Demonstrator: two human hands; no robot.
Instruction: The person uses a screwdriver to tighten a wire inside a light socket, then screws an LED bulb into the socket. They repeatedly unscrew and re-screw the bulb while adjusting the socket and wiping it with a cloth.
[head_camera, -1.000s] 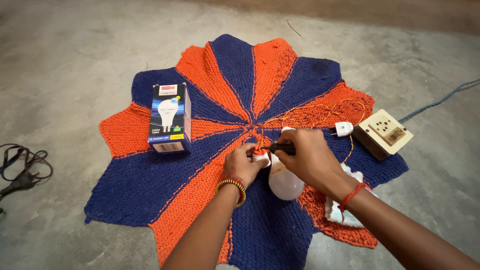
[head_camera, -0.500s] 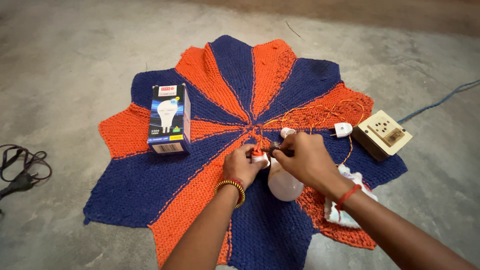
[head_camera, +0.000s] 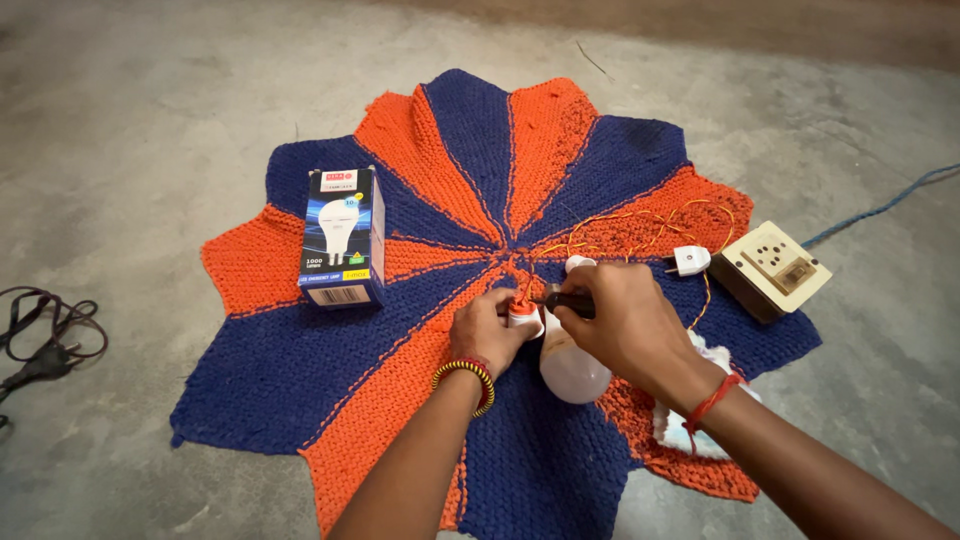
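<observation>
My left hand (head_camera: 486, 333) grips a small white bulb holder (head_camera: 523, 317) with an orange top at the middle of an orange and blue knitted mat (head_camera: 480, 170). In my right hand (head_camera: 618, 322) is a dark-handled screwdriver (head_camera: 568, 299), its tip pointing left at the holder. Thin orange and yellow wires (head_camera: 640, 222) run from the holder to a white plug (head_camera: 691, 261). A white bulb (head_camera: 572, 367) lies on the mat under my right hand, partly hidden by it.
A blue bulb box (head_camera: 343, 238) stands on the mat at the left. A cream socket board (head_camera: 774, 270) with a blue cable (head_camera: 880, 203) sits at the right. A white cloth (head_camera: 676, 428) lies under my right forearm. Dark cords (head_camera: 45, 335) lie on the concrete floor, far left.
My right hand twisted the screwdriver at the holder, shifting slightly; the dark handle shows again between the fingers. My left hand stayed on the holder.
</observation>
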